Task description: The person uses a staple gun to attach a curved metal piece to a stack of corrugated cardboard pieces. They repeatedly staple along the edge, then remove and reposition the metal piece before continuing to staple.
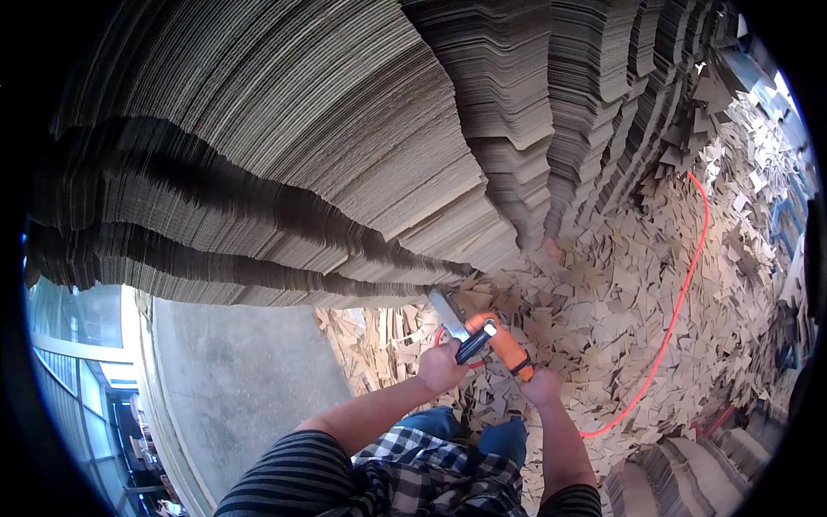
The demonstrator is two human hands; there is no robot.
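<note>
My left hand (440, 368) is closed around the black side handle of an orange and black handheld power tool (511, 348). Farther back, my right hand (541, 387) grips the rear end of its orange body. The tool's silver metal head (446, 312) points forward and left, at the bottom edge of a tall stack of cardboard sheets (370, 164). Whether the head touches the sheets, I cannot tell.
Cardboard scraps (620, 302) cover the floor ahead and to the right. A red hose (677, 314) curves across them. Grey concrete floor (250, 379) lies to the left. More stacked cardboard (680, 478) stands at the lower right.
</note>
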